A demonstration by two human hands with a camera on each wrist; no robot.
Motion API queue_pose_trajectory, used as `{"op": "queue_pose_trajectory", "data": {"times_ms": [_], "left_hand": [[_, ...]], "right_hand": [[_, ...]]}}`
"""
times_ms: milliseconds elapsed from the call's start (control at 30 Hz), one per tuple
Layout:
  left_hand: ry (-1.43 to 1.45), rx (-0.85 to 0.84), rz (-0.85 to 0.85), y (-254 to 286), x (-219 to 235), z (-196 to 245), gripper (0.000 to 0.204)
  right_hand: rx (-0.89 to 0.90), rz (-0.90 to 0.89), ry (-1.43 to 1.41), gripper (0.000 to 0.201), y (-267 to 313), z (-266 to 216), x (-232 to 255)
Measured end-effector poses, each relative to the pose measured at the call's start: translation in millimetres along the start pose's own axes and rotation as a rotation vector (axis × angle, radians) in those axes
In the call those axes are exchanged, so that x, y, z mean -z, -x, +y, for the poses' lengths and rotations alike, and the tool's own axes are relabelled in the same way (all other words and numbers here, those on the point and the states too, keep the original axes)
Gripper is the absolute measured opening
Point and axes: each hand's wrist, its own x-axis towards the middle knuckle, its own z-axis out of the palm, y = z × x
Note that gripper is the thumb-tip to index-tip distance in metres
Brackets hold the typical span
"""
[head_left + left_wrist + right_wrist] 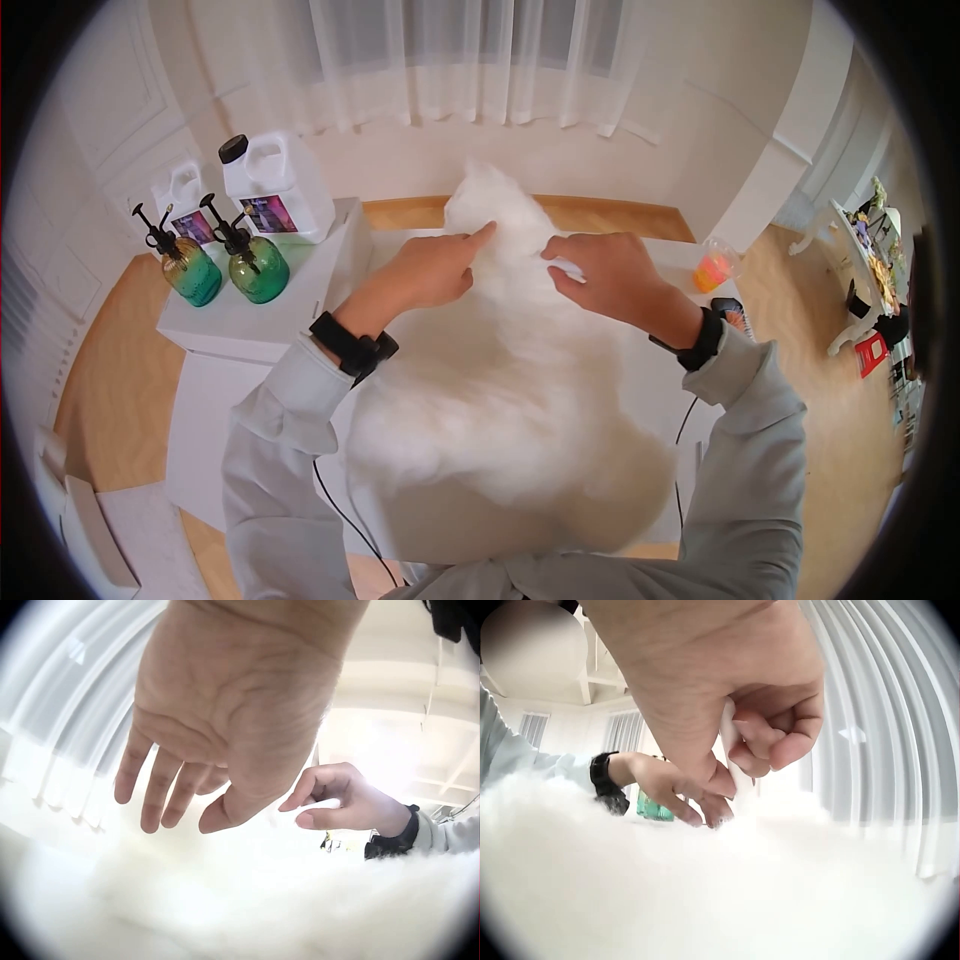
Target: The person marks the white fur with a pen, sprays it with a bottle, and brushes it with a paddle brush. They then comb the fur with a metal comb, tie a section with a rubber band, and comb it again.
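Observation:
A big pile of white fluffy stuffing (500, 400) covers the middle of the white table, narrowing to a peak (492, 200) at the far end. My left hand (430, 270) reaches over from the left, and its index fingertip touches the peak. In the left wrist view that hand's fingers (154, 791) hang fairly straight, holding nothing. On the other side of the peak, my right hand (615, 272) pinches a slim white stick (730, 739) between thumb and curled fingers. The stick's lower end is lost against the white fluff.
Two green-and-amber spray bottles (262, 272) and two white jugs (280, 185) stand on a white cabinet (240, 325) at left. A clear cup with orange contents (712, 270) sits at the table's right edge. Black cables (345, 515) hang near both sleeves. White curtains (450, 70) hang behind.

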Motion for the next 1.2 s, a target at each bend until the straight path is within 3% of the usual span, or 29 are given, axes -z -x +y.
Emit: {"op": "queue_pose_trajectory", "data": {"times_ms": [67, 133, 233, 267, 333, 533, 633, 833, 900, 1067, 1167, 1200], "left_hand": [[0.027, -0.057, 0.037, 9, 7, 11, 0.07], [0.039, -0.154, -0.138, 15, 14, 24, 0.073], [-0.099, -0.168, -0.161, 11, 0, 34, 0.07], [-0.088, -0.16, -0.163, 8, -8, 34, 0.07], [-0.225, -0.149, 0.004, 2, -19, 31, 0.085], [-0.137, -0.089, -0.072, -7, -11, 33, 0.087], [-0.113, -0.081, -0.055, -12, -15, 29, 0.087], [-0.047, -0.098, -0.079, -20, -11, 25, 0.083], [-0.018, -0.107, -0.083, -16, -7, 28, 0.082], [0.051, -0.026, -0.166, 4, 5, 55, 0.078], [-0.014, -0.12, -0.284, 15, -17, 65, 0.078], [-0.037, -0.288, -0.125, 18, -46, 56, 0.079]], "right_hand": [[-0.03, -0.016, 0.012, 0.014, 7, -3, 11], [-0.058, -0.038, 0.028, 0.014, 14, -6, 21], [-0.072, -0.159, 0.019, 0.013, 21, -9, 22], [-0.079, -0.114, 0.116, 0.013, 20, -7, 17], [-0.08, -0.072, 0.207, 0.013, 19, -1, 7], [-0.085, -0.008, 0.259, 0.012, 19, 12, 4], [-0.098, 0.029, 0.153, 0.012, 20, 4, 14], [-0.041, -0.091, 0.022, 0.012, 21, -14, 2], [-0.114, -0.095, 0.213, 0.012, 19, -10, -2], [-0.128, -0.078, 0.271, 0.012, 23, -5, -2], [-0.105, -0.045, 0.242, 0.013, 24, -2, -4], [-0.107, -0.04, 0.219, 0.013, 24, -3, -4]]}}
